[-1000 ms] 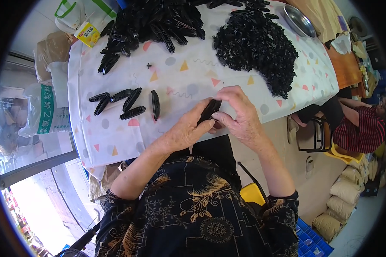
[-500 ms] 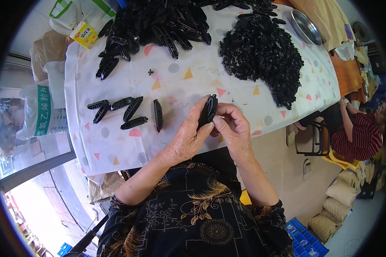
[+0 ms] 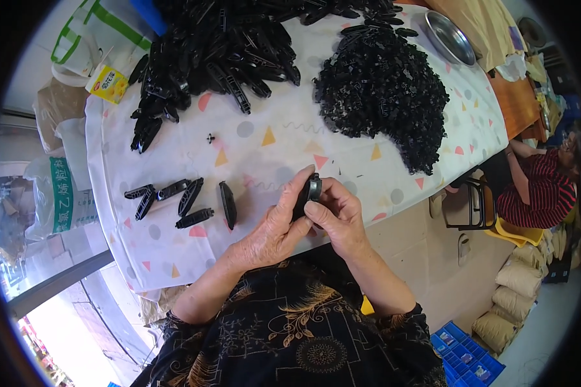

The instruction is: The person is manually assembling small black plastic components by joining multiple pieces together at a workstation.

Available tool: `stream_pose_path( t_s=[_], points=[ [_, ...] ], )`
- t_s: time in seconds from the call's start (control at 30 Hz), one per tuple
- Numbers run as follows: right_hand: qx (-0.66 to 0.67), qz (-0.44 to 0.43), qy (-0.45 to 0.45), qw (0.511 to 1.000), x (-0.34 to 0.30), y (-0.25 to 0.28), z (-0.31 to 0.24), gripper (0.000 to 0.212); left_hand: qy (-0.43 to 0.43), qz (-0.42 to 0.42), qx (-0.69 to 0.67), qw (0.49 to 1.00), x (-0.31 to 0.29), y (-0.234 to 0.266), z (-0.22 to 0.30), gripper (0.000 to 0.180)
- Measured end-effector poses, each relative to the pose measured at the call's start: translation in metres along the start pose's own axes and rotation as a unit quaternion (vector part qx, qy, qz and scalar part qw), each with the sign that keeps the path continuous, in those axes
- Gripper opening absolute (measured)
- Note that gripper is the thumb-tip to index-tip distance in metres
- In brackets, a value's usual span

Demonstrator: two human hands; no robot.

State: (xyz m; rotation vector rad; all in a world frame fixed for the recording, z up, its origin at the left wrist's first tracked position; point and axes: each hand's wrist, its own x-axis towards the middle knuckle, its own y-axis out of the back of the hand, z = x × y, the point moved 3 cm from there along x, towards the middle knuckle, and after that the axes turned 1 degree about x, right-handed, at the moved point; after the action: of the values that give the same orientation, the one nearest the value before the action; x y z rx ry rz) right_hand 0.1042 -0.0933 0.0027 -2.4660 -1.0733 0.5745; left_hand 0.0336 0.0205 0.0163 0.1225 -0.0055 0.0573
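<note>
Both hands hold one black, elongated plastic part (image 3: 311, 188) over the near edge of the table. The fingers and thumb of my left hand (image 3: 274, 226) are closed around its left side. My right hand (image 3: 342, 222) grips it from the right, thumb pressed to its face; the fingertips behind it are partly hidden. To the left of my hands, a similar black part (image 3: 228, 205) lies alone on the cloth. Beyond that, several more black parts (image 3: 188, 197) lie in a zigzag. A tiny black cross-shaped piece (image 3: 210, 138) sits farther back.
A heap of long black parts (image 3: 200, 51) covers the far left of the patterned tablecloth (image 3: 265, 155). At the far right are a pile of small black pieces (image 3: 384, 84) and a metal tray (image 3: 450, 39). A yellow box (image 3: 108, 85) stands left. Another person (image 3: 536, 180) sits at right.
The black part has been tilted and turned in my hands, with my right thumb now across it. The whole view has shifted slightly, and the table items appear lower and farther left.
</note>
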Motion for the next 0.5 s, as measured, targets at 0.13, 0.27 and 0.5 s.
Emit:
stream_pose_path(
  t_s=[0.13, 0.27, 0.5],
  points=[
    [0.009, 0.040, -0.010, 0.999, 0.002, 0.006, -0.002, 0.021, 0.064, -0.035, -0.087, 0.994, 0.012, 0.000, -0.002, 0.059],
    [0.009, -0.041, -0.087, 0.995, 0.015, 0.026, -0.013, 0.020, -0.018, -0.009, 0.020, 1.000, 0.013, 0.011, -0.008, 0.050],
    [-0.685, 0.075, 0.243, 0.683, 0.078, 0.045, -0.062, 0.022, 0.021, -0.063, 0.330, 0.941, 0.013, 0.040, -0.007, 0.023]
  ],
)
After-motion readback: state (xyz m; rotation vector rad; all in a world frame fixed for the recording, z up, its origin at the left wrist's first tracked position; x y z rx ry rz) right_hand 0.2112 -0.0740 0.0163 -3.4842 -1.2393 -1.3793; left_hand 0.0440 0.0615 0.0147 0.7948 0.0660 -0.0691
